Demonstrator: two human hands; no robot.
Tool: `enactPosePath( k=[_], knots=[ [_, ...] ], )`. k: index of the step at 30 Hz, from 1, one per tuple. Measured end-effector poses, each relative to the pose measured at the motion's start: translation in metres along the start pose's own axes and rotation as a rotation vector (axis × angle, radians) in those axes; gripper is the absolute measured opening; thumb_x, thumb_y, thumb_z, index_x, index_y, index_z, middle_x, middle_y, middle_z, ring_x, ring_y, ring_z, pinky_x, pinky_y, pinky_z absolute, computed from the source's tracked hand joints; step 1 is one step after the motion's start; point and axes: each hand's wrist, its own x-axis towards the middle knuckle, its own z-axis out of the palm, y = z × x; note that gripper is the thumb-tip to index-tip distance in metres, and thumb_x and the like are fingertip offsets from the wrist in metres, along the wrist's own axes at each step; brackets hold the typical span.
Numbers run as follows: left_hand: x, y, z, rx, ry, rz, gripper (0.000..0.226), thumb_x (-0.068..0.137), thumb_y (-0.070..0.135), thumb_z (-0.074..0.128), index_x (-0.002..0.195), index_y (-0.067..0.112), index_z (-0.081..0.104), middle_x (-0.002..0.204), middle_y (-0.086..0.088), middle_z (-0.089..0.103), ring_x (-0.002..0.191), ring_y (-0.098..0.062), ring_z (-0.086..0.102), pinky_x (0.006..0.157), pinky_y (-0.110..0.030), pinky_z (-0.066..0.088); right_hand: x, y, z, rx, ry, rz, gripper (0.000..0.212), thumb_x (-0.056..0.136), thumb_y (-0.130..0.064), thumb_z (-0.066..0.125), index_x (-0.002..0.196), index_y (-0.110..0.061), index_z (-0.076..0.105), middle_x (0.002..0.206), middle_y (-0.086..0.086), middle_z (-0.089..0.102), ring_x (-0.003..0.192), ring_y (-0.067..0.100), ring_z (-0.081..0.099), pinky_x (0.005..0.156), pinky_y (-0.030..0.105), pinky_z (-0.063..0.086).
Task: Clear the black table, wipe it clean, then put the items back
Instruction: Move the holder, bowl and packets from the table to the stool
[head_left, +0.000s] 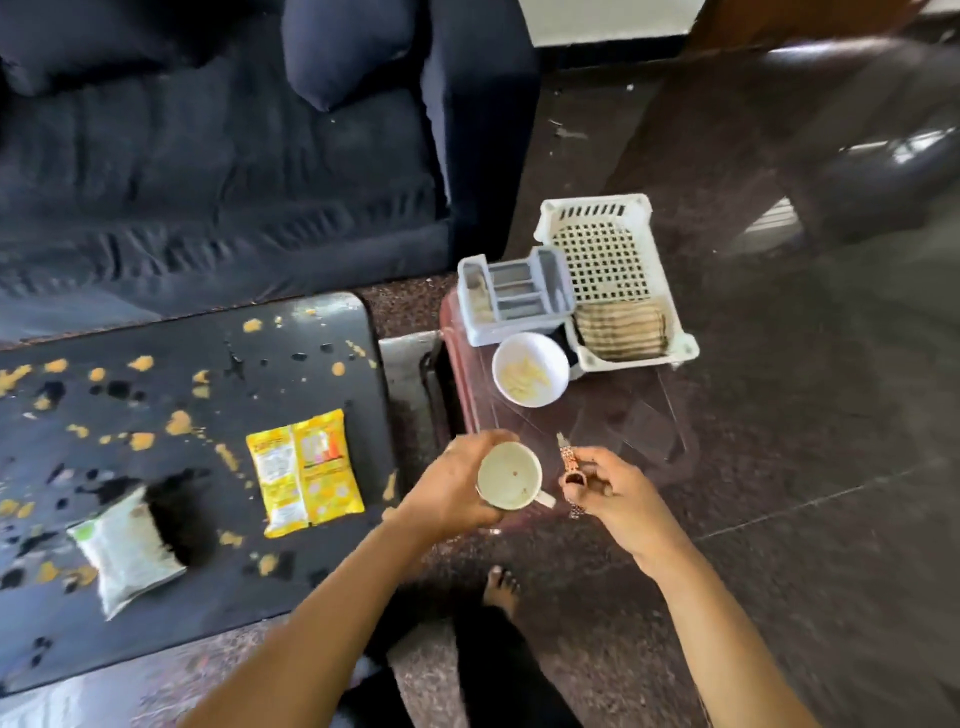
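Your bare foot (501, 584) stands on the dark speckled floor, below both forearms.

Left hand (452, 488): fingers curled round the side of a pale cup (509, 475), mouth up, handle pointing toward your right. The cup is off the black table, just past its right end.

Right hand (623, 499): fingers pinch a patterned wristwatch (571, 467), its strap standing up and hanging down on either side of the grip. Cup and watch are close together; whether they touch, you cannot tell.

Black table (182, 384), on your left: top spattered with yellow blobs and dark wet patches. A yellow packet (305, 470) lies flat near its right end; a silver packet (124, 551) lies further left, nearer you.

Beyond your hands, on a low reddish-brown stand (597, 415): a white bowl (530, 369) with pale bits inside, a grey rack (514, 296) just behind it, and a white basket (602, 254) to the right holding a folded striped cloth (621, 325).

Furthest back: a dark sofa (208, 182) with a cushion (343, 47).
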Motion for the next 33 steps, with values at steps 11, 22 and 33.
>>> enactPosePath(
  k=[11, 22, 33],
  knots=[
    [0.062, -0.006, 0.011, 0.176, -0.141, 0.062, 0.079, 0.067, 0.014, 0.079, 0.136, 0.025, 0.042, 0.135, 0.003, 0.045, 0.126, -0.016, 0.042, 0.108, -0.026, 0.030, 0.069, 0.015, -0.013, -0.012, -0.031, 0.097, 0.017, 0.083, -0.002, 0.068, 0.100, -0.006, 0.066, 0.080, 0.006, 0.064, 0.077, 0.017, 0.061, 0.078, 0.041, 0.056],
    [0.060, 0.001, 0.015, 0.180, -0.102, 0.046, 0.083, 0.075, 0.002, 0.067, 0.145, 0.024, 0.029, 0.143, -0.001, 0.041, 0.128, -0.019, 0.039, 0.107, -0.033, 0.034, 0.102, 0.033, -0.009, -0.144, 0.113, 0.060, 0.024, 0.076, -0.009, 0.077, 0.069, -0.025, 0.060, 0.067, -0.005, 0.060, 0.077, 0.021, 0.064, 0.072, 0.044, 0.059],
    [0.040, 0.001, 0.044, 0.175, 0.232, 0.010, 0.080, 0.074, 0.020, 0.079, 0.143, 0.019, 0.039, 0.139, -0.001, 0.045, 0.127, -0.020, 0.042, 0.106, -0.032, 0.036, 0.105, 0.035, -0.008, -0.357, 0.174, -0.144, 0.035, 0.078, -0.006, 0.073, 0.108, -0.018, 0.060, 0.085, 0.001, 0.058, 0.082, 0.021, 0.062, 0.073, 0.044, 0.056]
  ],
)
